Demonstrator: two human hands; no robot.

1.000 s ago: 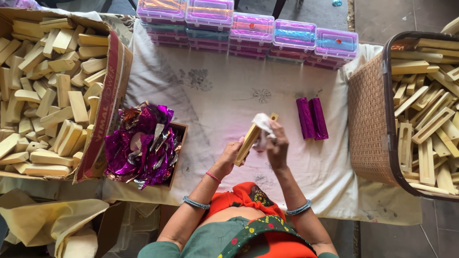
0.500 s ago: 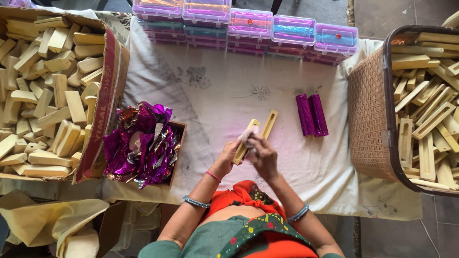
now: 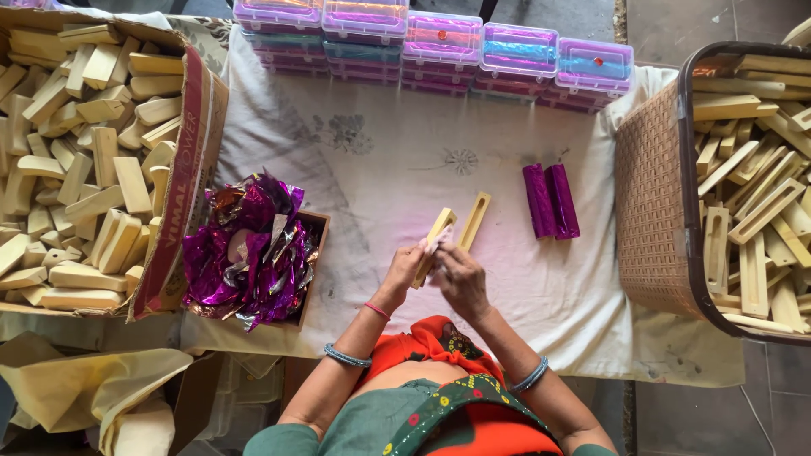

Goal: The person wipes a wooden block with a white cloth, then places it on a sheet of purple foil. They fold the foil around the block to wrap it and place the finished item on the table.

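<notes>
Over the cloth-covered counter point(image 3: 380, 169), the left hand point(image 3: 404, 268) grips a light, stiff wooden block point(image 3: 432, 241) by its lower end while the right hand point(image 3: 460, 279) pinches a soft white cloth point(image 3: 437, 242) against it.

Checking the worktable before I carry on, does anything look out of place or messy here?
Mostly tidy. The purple foil wrappers overflow their small box in a crumpled heap, and the cardboard box of wooden blocks has its side flap splayed outward.

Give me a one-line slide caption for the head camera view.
Both hands hold a pale wooden block and white cloth over a cloth-covered table.
</notes>
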